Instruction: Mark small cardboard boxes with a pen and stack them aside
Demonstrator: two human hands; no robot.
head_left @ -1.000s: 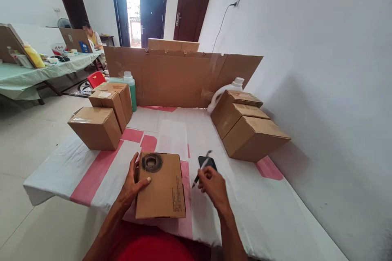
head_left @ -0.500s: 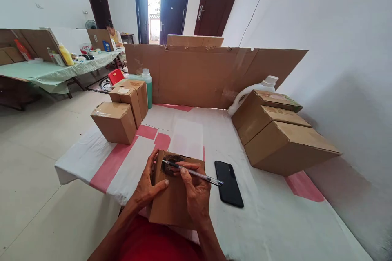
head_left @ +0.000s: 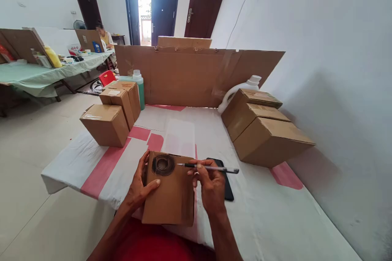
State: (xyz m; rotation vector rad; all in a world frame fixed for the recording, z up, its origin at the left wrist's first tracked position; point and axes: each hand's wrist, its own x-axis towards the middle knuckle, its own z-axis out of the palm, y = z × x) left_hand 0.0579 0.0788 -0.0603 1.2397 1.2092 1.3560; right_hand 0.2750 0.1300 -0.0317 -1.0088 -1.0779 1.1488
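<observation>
A small cardboard box (head_left: pixel 171 200) lies in front of me at the table's near edge. Near its far left corner is a dark, scribbled ring (head_left: pixel 163 164) with a bare brown centre. My left hand (head_left: pixel 143 185) grips the box along its left side, the thumb resting on top. In my right hand (head_left: pixel 210 183) is a pen (head_left: pixel 214 168), pinched between thumb and fingers. Its tip points left, just right of the ring; whether it touches the box I cannot tell. Partly behind my right hand, a black smartphone (head_left: pixel 228 189) lies on the cloth.
Cardboard boxes (head_left: pixel 105 124) and a green bottle (head_left: pixel 140 89) stand at the left; more boxes (head_left: pixel 263 134) and a white jug (head_left: pixel 240 89) are at the right. A cardboard panel (head_left: pixel 183 75) closes off the back. Another person (head_left: pixel 105 37) sits at a far table.
My right hand and the pen have moved right, off the dark ring, and the whole ring now shows. My left hand still holds the box. The whole view has shifted slightly.
</observation>
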